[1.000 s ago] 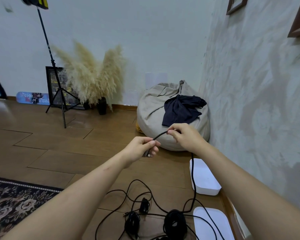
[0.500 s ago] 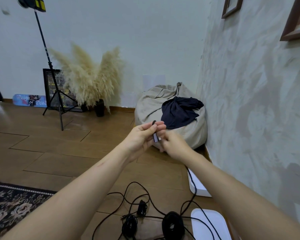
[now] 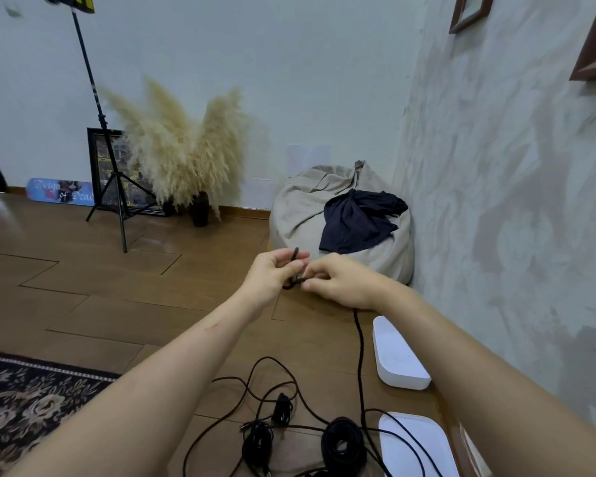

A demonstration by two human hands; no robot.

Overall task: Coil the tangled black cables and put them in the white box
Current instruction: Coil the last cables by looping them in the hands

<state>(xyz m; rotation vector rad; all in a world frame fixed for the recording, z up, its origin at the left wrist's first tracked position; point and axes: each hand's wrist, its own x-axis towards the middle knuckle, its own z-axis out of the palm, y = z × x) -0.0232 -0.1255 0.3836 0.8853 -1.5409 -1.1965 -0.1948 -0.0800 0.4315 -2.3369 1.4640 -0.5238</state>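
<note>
Above the wooden floor (image 3: pixel 117 304), one black cable (image 3: pixel 360 356) pinched near its end by the curled fingers of the left hand (image 3: pixel 272 275) and the right hand (image 3: pixel 339 284), hands held close together, its length hung down to the tangled cables (image 3: pixel 331 438), white box (image 3: pixel 398 356) set just beside them.

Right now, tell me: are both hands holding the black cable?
Yes, the left hand and the right hand both pinch the cable between them.

Head camera (wide-angle), faces forward-down, close behind left hand (image 3: pixel 272 275), right hand (image 3: pixel 343 285).
</note>
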